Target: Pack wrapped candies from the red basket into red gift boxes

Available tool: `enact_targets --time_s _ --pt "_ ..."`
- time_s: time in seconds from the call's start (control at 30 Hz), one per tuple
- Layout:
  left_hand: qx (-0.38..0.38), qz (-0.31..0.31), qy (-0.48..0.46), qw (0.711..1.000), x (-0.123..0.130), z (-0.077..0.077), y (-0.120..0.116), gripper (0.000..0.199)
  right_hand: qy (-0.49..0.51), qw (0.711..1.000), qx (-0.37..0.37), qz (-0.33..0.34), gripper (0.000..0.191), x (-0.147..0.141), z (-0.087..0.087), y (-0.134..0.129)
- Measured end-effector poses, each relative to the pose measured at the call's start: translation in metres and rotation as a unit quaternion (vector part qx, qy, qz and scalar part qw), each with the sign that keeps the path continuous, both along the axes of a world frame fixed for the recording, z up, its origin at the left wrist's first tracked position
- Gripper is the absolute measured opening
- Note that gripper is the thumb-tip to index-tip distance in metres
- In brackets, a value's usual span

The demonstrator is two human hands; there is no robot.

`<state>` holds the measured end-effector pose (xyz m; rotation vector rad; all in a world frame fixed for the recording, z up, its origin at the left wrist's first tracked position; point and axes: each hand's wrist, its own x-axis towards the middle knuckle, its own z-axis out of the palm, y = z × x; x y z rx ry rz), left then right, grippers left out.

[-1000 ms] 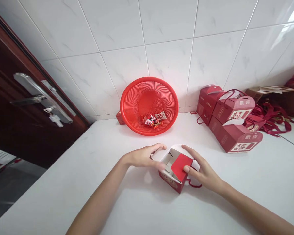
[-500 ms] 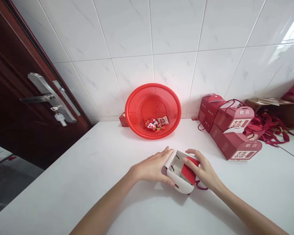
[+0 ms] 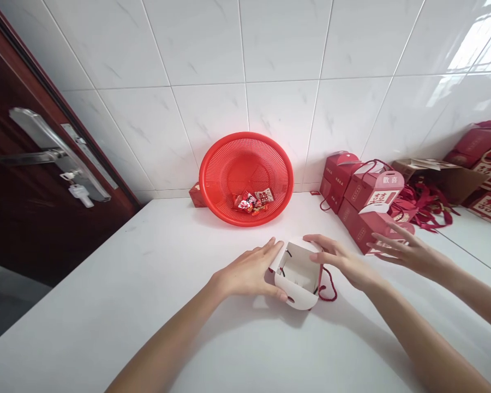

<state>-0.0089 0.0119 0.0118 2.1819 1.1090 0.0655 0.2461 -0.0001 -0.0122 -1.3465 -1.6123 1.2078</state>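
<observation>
Door: at the far left we see a dark red-brown door [image 3: 12,229] with a silver metal lever handle [image 3: 57,153], a key and white tag [image 3: 79,194] hanging below it.
Basket: we find a round red plastic basket [image 3: 242,173] tipped up near the white tiled wall [image 3: 213,49], small red and white wrapped packets [image 3: 249,202] inside it; a small red box [image 3: 197,196] shows behind its left edge.
Left hand: we see the left hand [image 3: 250,273] with thumb and fingers spread wide, holding the open box by its left side.
Open box: this red cardboard box with a white lining [image 3: 300,270] stands on the white tabletop [image 3: 147,256], between both hands, its top open towards us.
Right hand: its thumb and fingers stand narrowly apart at the far right corner; we cannot tell how firmly the right hand [image 3: 343,265] grips.
Cord: a dark red twisted cord [image 3: 332,289] loops out beside the box.
Stack: red printed gift boxes [image 3: 354,218] stand together; another person's hand [image 3: 419,255], fingers spread, overlaps them in our view.
Far right: dark red ribbons [image 3: 431,210] lie by a brown cardboard carton [image 3: 458,185].
</observation>
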Motion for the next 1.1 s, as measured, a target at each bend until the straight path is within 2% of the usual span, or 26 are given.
enact_targets --time_s 0.13,0.23,0.37,0.47,0.57,0.63,0.73,0.87,0.93,1.0,1.07,1.1 --pt "-0.012 -0.005 -0.033 0.999 -0.001 0.003 0.002 0.106 0.041 0.987 -0.023 0.153 0.075 0.034 0.002 0.004" --pt "-0.037 -0.004 -0.047 0.998 -0.003 0.005 0.004 0.102 -0.018 0.976 0.008 0.216 0.092 0.048 -0.004 0.007" --pt "-0.066 -0.009 -0.048 0.997 -0.009 0.006 0.009 0.105 -0.088 0.97 0.022 0.227 0.098 0.04 -0.016 0.008" --pt "-0.081 -0.029 -0.04 0.995 -0.016 0.007 0.016 0.108 -0.083 0.97 0.021 0.228 0.103 0.027 -0.026 0.009" --pt "-0.106 -0.063 -0.028 0.992 -0.027 0.011 0.024 0.119 -0.06 0.969 0.011 0.239 0.112 0.018 -0.034 0.011" --pt "-0.121 -0.053 -0.009 0.991 -0.037 0.017 0.029 0.123 -0.037 0.968 0.022 0.246 0.117 0.016 -0.037 0.011" --pt "-0.127 -0.009 -0.035 0.991 -0.053 0.024 0.035 0.113 0.013 0.965 0.069 0.253 0.112 0.018 -0.036 0.01" --pt "-0.11 0.067 -0.19 0.973 -0.065 0.019 0.046 0.079 0.104 0.965 0.113 0.215 0.085 0.018 -0.034 0.009" --pt "-0.06 0.15 -0.255 0.953 -0.065 0.007 0.056 0.063 0.128 0.973 0.109 0.157 0.067 0.016 -0.035 0.011" --pt "-0.002 0.263 -0.292 0.92 -0.063 -0.01 0.067 0.05 0.132 0.982 0.094 0.093 0.052 0.012 -0.038 0.012" --pt "-0.002 0.385 -0.316 0.867 -0.06 -0.028 0.077 0.052 0.124 0.988 0.077 0.045 0.044 0.008 -0.04 0.013" --pt "-0.005 0.413 -0.319 0.853 -0.059 -0.036 0.08 0.054 0.119 0.99 0.069 0.03 0.042 0.007 -0.04 0.014"
